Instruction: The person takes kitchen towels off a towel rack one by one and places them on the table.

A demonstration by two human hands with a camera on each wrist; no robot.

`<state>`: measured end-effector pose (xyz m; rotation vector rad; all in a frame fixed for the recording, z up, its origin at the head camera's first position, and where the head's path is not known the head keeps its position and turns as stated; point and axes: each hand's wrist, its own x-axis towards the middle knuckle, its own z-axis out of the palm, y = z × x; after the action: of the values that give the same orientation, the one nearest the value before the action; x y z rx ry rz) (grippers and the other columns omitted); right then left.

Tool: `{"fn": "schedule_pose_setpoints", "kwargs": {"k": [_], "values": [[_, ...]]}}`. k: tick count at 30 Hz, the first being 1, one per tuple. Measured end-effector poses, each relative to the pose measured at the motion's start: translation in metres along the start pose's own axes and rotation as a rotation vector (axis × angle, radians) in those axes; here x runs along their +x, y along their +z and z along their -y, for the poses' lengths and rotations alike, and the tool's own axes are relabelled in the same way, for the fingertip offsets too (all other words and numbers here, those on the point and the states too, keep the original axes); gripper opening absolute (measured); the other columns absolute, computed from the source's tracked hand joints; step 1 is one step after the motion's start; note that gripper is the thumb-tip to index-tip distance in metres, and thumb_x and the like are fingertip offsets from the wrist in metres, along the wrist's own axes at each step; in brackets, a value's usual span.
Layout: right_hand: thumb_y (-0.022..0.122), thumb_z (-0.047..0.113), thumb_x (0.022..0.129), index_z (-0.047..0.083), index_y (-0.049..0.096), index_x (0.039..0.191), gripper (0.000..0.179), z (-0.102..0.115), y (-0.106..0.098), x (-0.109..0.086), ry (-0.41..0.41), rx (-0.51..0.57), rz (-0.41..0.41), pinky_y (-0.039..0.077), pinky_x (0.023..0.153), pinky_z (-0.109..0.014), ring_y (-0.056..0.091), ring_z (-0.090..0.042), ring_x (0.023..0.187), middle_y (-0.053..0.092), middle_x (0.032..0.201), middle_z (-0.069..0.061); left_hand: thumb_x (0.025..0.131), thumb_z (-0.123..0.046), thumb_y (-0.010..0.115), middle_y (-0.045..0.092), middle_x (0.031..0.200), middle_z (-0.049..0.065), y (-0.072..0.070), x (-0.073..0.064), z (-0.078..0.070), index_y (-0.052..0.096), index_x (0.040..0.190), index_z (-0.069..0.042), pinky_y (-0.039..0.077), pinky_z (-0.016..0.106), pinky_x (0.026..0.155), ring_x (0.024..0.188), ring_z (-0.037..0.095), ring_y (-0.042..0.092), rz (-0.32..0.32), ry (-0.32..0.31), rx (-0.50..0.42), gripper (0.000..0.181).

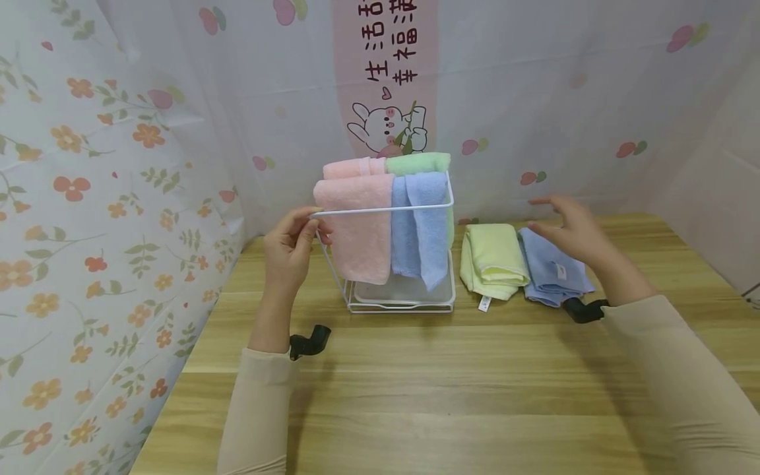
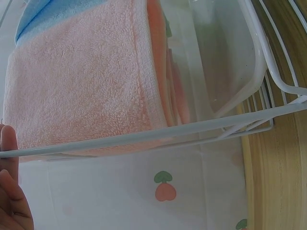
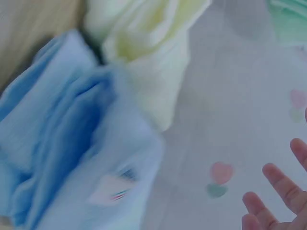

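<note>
Near the middle of the table stands a white wire rack [image 1: 380, 210], and my left hand [image 1: 287, 252] pinches its upper left front corner between thumb and fingers. Over its bars hang a pink towel [image 1: 356, 231] and a blue towel [image 1: 429, 231] in front, with another pink towel [image 1: 350, 169] and a green towel [image 1: 418, 162] behind. To the right, my right hand [image 1: 578, 231] is raised with fingers spread, holding nothing. Below it lies a folded blue towel [image 1: 549, 267] with a small label, beside a folded yellow towel [image 1: 493, 254].
A pale plastic tray [image 1: 371, 292] sits in the rack's base. Behind the wooden table [image 1: 415, 382] hangs a printed cloth [image 1: 510, 86], and a floral cloth [image 1: 107, 224] covers the left side. Black wrist mounts [image 1: 311, 342] stick out from both wrists.
</note>
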<state>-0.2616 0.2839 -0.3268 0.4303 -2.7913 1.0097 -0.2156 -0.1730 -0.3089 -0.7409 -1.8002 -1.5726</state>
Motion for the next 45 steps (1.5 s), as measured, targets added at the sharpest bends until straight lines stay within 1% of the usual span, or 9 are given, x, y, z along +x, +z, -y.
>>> {"fn": "schedule_pose_setpoints", "kwargs": {"k": [2,11,17,23,29,33,36,41,45], "values": [[0.063,0.023,0.099,0.002,0.049,0.142,0.049,0.012,0.0,0.0,-0.011,0.02,-0.011,0.032,0.103,-0.071,0.036,-0.054,0.133,0.042,0.147,-0.028,0.098,0.004,0.054,0.07,0.078,-0.007,0.0,0.0,0.0,0.061,0.108,0.014,0.035,0.014,0.045,0.062,0.008,0.065,0.004,0.001,0.0,0.015],[0.06,0.023,0.1,0.007,0.052,0.14,0.043,0.065,0.001,0.003,-0.12,0.073,-0.077,0.037,0.101,-0.07,0.044,-0.04,0.129,0.051,0.141,-0.018,0.099,0.003,0.054,0.07,0.079,-0.011,-0.001,0.0,0.0,0.06,0.108,0.015,0.034,0.014,0.046,0.062,0.007,0.065,0.005,-0.004,0.007,0.016],[0.061,0.024,0.1,0.01,0.057,0.137,0.04,0.099,0.001,0.007,-0.192,0.091,-0.126,0.042,0.098,-0.062,0.048,-0.032,0.121,0.058,0.132,-0.014,0.099,0.002,0.054,0.07,0.079,-0.01,0.0,0.001,0.0,0.06,0.108,0.015,0.034,0.014,0.045,0.062,0.007,0.065,0.007,0.0,0.0,0.017],[0.063,0.024,0.099,0.011,0.06,0.132,0.036,0.126,0.002,0.011,-0.23,0.121,-0.157,0.045,0.097,-0.055,0.051,-0.026,0.119,0.06,0.129,-0.01,0.099,0.003,0.054,0.07,0.078,-0.008,0.001,0.001,-0.002,0.061,0.108,0.015,0.034,0.014,0.044,0.061,0.012,0.066,0.005,-0.007,-0.003,0.017],[0.067,0.02,0.096,0.008,0.061,0.129,0.036,0.145,0.005,0.022,-0.272,0.144,-0.131,0.047,0.097,-0.055,0.05,-0.027,0.119,0.06,0.127,-0.011,0.099,0.003,0.054,0.07,0.079,-0.01,0.001,0.001,-0.001,0.06,0.108,0.015,0.033,0.014,0.044,0.062,0.007,0.066,0.004,-0.006,-0.008,0.016],[0.071,0.017,0.093,0.006,0.065,0.123,0.033,0.156,0.008,0.034,-0.318,0.128,-0.106,0.049,0.092,-0.052,0.052,-0.028,0.116,0.063,0.122,-0.011,0.099,0.003,0.054,0.07,0.078,-0.011,0.001,0.001,-0.001,0.061,0.107,0.015,0.033,0.014,0.043,0.062,0.006,0.066,0.004,0.004,-0.002,0.016],[0.074,0.016,0.091,0.005,0.067,0.119,0.031,0.165,0.01,0.043,-0.329,0.11,-0.07,0.05,0.091,-0.051,0.054,-0.029,0.113,0.064,0.121,-0.012,0.098,0.003,0.054,0.07,0.078,-0.011,0.0,0.001,-0.001,0.06,0.107,0.015,0.032,0.014,0.043,0.062,0.006,0.066,0.003,0.005,-0.006,0.015],[0.075,0.017,0.09,0.003,0.067,0.117,0.032,0.177,0.011,0.054,-0.278,0.07,0.022,0.049,0.092,-0.045,0.055,-0.029,0.108,0.065,0.118,-0.014,0.099,0.004,0.054,0.07,0.079,-0.012,0.0,0.001,-0.001,0.061,0.107,0.014,0.032,0.014,0.043,0.061,0.007,0.066,0.003,0.004,0.009,0.015],[0.075,0.022,0.09,0.002,0.067,0.119,0.036,0.181,0.011,0.057,-0.228,0.004,0.074,0.048,0.088,-0.04,0.054,-0.028,0.103,0.063,0.114,-0.014,0.099,0.003,0.054,0.07,0.078,-0.013,0.0,0.001,0.0,0.061,0.107,0.014,0.032,0.014,0.043,0.061,0.008,0.066,0.003,-0.003,0.016,0.015]]}}
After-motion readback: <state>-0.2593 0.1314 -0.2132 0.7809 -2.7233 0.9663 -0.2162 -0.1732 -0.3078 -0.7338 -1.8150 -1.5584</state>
